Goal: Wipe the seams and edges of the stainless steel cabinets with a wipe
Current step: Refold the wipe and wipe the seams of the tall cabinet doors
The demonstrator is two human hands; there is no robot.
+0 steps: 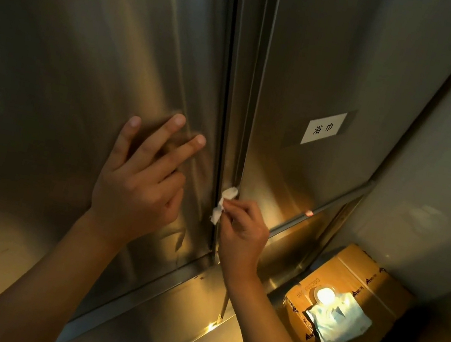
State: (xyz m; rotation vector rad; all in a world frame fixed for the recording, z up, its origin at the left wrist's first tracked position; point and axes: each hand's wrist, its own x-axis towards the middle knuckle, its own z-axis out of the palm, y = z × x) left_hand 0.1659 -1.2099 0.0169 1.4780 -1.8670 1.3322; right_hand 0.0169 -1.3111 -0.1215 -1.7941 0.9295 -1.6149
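Two tall stainless steel cabinet doors fill the view, the left door [87, 56] and the right door [312, 65], split by a dark vertical seam [238, 97]. My right hand [242, 231] pinches a small crumpled white wipe [223, 203] and presses it against the seam low down, near the doors' bottom edge. My left hand [141, 180] rests flat on the left door just beside the seam, fingers spread and pointing up, holding nothing.
A white paper label [323, 128] with two black characters is taped on the right door. A cardboard box [342, 321] stands on the floor at lower right, with a wipes packet [339, 320] lying on top. A grey wall [448, 149] closes the right side.
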